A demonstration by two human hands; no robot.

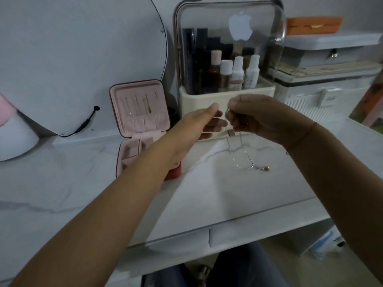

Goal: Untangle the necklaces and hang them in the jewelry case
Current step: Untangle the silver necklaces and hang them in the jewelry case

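Head view: our right hand (255,119) pinches the necklaces (247,155) at their top. The strands hang down, with a pendant (266,168) lying on the desk (62,193). Our left hand (199,123) is stretched out with fingers straight, tips just beside the right — whether they touch the strands we cannot tell. The case (143,125) stands open at left, chains (135,106) in its lid.
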